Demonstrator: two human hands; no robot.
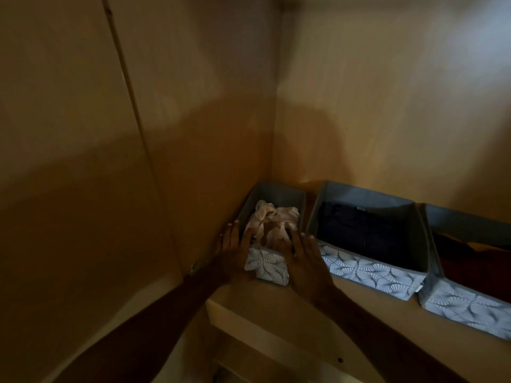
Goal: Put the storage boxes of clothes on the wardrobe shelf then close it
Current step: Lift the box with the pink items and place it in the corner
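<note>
A small grey fabric storage box [266, 268] with a leaf-patterned front sits in the left back corner of the wardrobe shelf [276, 297], holding pale pink clothes [272, 221]. My left hand [235, 250] grips its front left corner and my right hand [304, 258] grips its front right corner. To its right stands a wider box [367, 269] with dark clothes inside. A third box [467, 306] at the far right is cut off by the frame edge.
The wardrobe's left side panel [210, 161] and back wall [387, 106] close in the corner. The open door [69, 161] stands at the left, with a hinge [193, 268] near my left forearm. A lower shelf edge [249, 327] shows below.
</note>
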